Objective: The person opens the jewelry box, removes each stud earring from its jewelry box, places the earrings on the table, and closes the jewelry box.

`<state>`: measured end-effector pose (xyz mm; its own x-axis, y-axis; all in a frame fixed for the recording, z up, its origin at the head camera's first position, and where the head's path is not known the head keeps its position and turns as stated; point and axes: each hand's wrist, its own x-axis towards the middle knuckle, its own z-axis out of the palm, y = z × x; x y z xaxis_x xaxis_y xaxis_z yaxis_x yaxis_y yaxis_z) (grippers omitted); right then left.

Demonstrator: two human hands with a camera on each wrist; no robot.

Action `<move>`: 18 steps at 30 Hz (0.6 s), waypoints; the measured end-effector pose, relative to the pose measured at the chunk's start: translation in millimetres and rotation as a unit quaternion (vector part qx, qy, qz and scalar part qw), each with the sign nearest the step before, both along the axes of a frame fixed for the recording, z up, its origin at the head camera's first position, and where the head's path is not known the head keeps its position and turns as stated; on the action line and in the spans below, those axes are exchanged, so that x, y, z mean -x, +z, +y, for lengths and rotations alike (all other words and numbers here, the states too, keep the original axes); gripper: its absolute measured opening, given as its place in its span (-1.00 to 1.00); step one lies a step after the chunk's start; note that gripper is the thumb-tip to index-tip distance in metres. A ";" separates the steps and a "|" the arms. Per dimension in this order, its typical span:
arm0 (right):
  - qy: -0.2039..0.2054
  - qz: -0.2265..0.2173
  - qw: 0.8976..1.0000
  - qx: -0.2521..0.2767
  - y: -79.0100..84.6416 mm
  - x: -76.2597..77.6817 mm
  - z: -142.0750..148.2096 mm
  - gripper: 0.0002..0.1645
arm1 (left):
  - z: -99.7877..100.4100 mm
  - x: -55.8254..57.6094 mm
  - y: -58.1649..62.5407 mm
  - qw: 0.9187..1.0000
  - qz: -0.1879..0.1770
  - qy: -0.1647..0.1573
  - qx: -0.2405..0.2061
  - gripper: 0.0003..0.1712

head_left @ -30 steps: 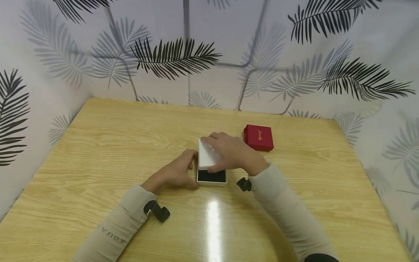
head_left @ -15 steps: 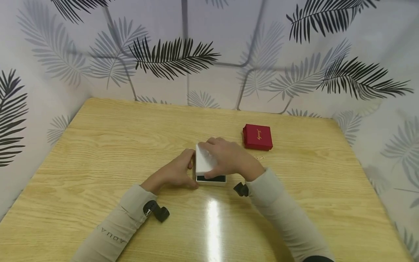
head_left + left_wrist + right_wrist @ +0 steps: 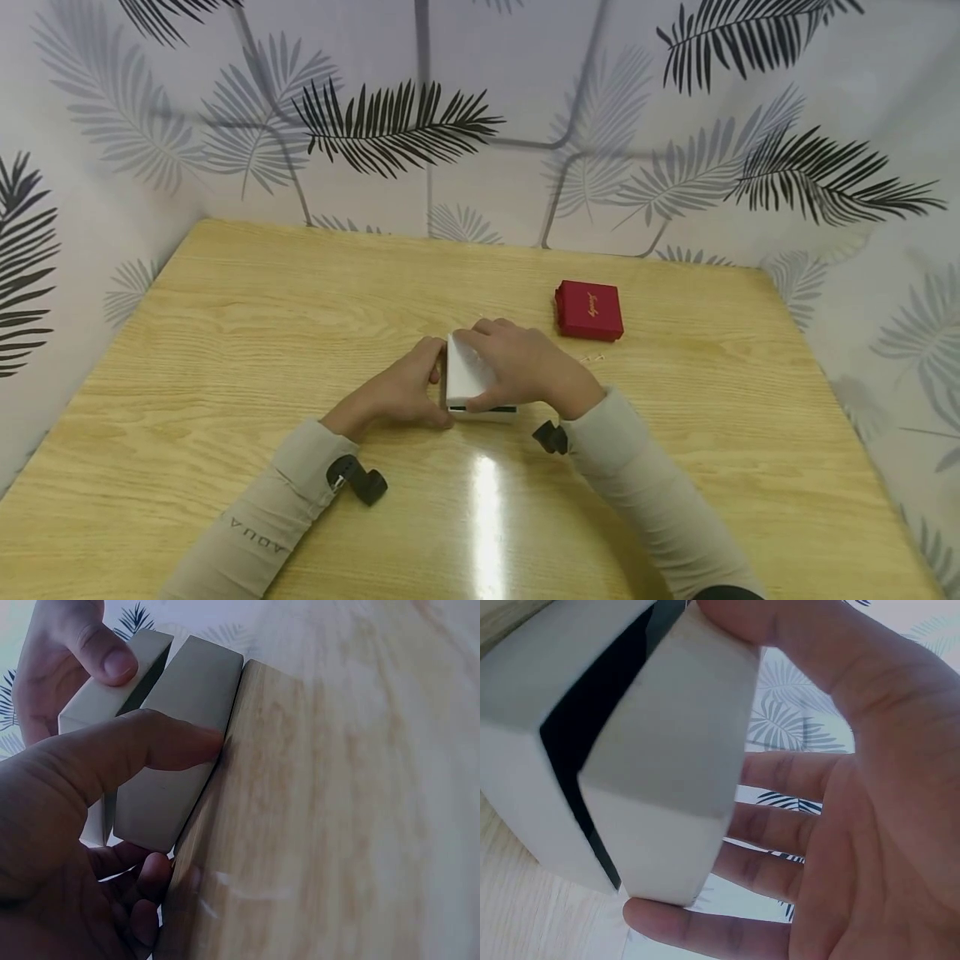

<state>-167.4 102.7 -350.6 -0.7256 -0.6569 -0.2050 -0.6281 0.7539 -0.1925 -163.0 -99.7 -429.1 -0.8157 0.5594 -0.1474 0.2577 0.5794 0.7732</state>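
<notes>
On the wooden table, the white base (image 3: 184, 712) of a small box stands between the thumb and curled fingers of my left hand (image 3: 402, 392). My right hand (image 3: 521, 364) holds the matching white lid (image 3: 465, 372) over it, thumb at the near edge and fingers at the far edge. The lid sits slightly tilted, overlapping most of the base from above. A narrow dark gap (image 3: 581, 739) shows between the two parts in the right wrist view. The inside of the base is mostly hidden under the lid.
A dark red box (image 3: 590, 310) with gold lettering lies behind my right hand, toward the back of the table (image 3: 300, 292). Tiny thin shiny pieces (image 3: 593, 358) lie in front of it. A leaf-patterned curtain (image 3: 487, 192) rises beyond the table's far edge.
My right hand has brought the white lid down and toward me over the base, so less of the dark interior shows. The left hand has stayed at the base.
</notes>
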 end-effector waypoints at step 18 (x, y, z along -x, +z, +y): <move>-0.007 -0.006 1.000 -0.005 -3.7 -5.6 -2.4 0.03 | -0.7 0.0 0.5 1.000 -0.003 -0.001 0.005 0.06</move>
<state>-161.8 100.2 -354.3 -0.7327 -0.6441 -0.2196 -0.6145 0.7649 -0.1931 -163.0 -100.4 -428.6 -0.8136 0.5597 -0.1577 0.2549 0.5870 0.7684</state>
